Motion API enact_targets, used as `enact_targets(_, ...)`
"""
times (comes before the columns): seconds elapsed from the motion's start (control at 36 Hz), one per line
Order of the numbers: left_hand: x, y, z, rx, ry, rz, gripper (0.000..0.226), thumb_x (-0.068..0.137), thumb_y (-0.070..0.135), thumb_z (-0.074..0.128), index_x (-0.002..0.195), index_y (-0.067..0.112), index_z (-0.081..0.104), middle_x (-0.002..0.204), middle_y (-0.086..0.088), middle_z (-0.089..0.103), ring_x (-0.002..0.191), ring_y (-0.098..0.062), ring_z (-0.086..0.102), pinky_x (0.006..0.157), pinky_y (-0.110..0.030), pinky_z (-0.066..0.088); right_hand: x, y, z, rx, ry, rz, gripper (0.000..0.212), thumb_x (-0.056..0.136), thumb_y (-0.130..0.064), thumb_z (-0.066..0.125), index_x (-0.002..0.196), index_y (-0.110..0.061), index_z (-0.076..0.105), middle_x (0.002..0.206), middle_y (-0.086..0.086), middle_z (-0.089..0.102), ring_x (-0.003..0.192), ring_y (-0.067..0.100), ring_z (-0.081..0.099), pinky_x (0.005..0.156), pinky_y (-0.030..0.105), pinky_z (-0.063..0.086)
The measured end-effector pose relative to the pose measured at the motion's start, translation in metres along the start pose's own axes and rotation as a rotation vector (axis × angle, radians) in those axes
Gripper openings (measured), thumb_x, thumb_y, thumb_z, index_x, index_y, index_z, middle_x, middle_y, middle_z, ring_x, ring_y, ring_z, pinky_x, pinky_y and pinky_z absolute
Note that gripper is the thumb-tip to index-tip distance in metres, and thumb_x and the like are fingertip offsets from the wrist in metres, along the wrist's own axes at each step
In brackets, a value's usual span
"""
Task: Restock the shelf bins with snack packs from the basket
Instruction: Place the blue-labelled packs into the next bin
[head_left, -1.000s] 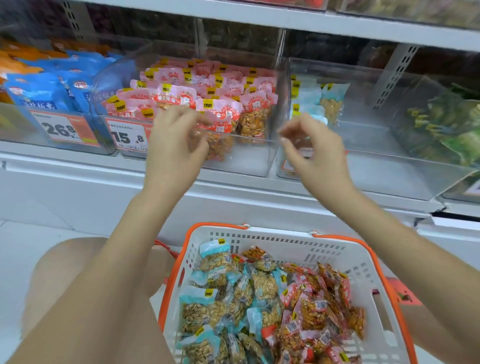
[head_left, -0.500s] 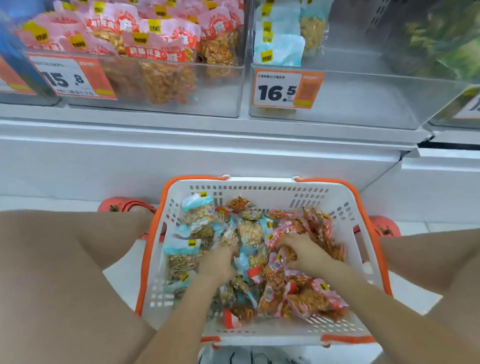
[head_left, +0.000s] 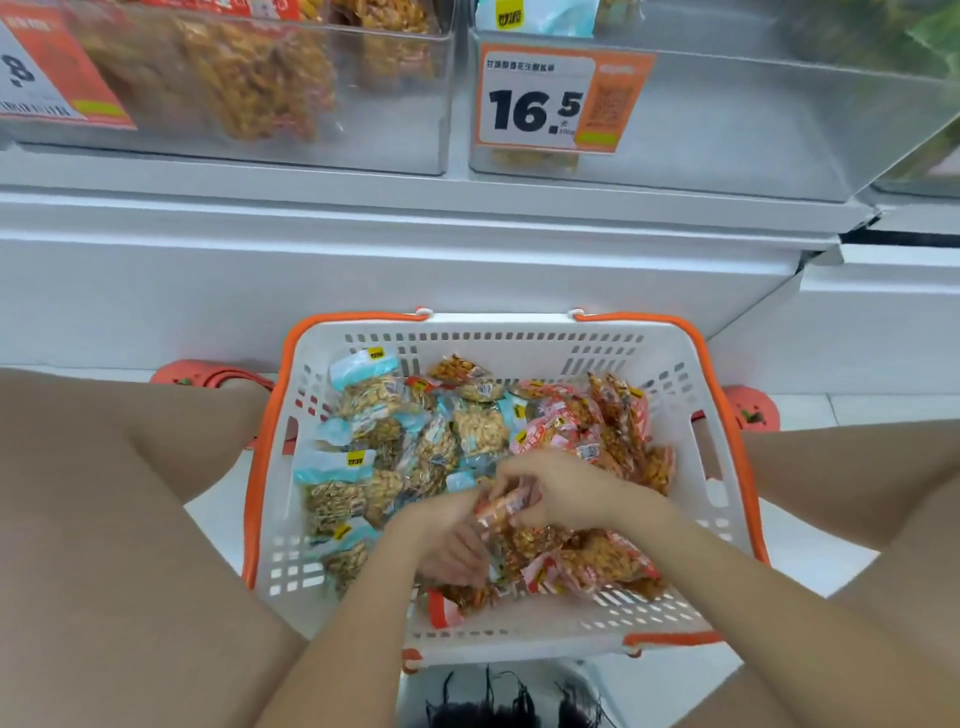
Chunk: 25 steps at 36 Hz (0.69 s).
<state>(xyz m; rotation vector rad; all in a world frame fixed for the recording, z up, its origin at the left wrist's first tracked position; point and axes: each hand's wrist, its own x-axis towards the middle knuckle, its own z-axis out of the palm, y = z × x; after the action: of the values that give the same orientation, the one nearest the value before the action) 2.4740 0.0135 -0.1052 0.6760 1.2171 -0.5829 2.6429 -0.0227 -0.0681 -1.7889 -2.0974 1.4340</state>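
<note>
Head view: both hands pinch a red pack mid-basket.

White basket orange-rimmed, blue packs, red packs

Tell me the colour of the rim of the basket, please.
Orange; the basket body is white. The head view, the only one, shows it.

A white shelf ledge runs across the upper part of the view; below it a plain white panel drops to the floor; at the right the ledge ends in a corner, with a dark gap between it and the neighbouring white unit; the floor is pale, glossy tile; the light is even and soft, without hard shadows.
</note>
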Motion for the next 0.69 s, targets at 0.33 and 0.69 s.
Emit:
enact_targets(0.33,0.000,0.001,-0.018,-0.506,0.112,0.462,0.094,0.076,0.037,0.076,0.151,0.013,0.025,0.157,-0.009,0.025,0.141,-0.033,0.029,0.114,-0.049,0.027,-0.006,0.041,-0.043,-0.067,0.369,0.242,0.049,0.084,-0.013,0.072,0.129,-0.020,0.052,0.136,0.001,0.054,0.124,0.022,0.052,0.101,0.038,0.044)
enact_targets(0.69,-0.011,0.002,-0.009,-0.473,0.154,0.506,0.094,0.083,0.004,0.070,0.154,0.022,0.011,0.149,-0.012,0.039,0.134,-0.030,0.040,0.101,-0.038,0.043,-0.014,0.068,-0.019,-0.291,0.131,0.440,0.033,0.081,-0.019,0.075,0.112,-0.015,0.063,0.113,0.005,0.060,0.095,0.021,0.059,0.079,0.035,0.053)
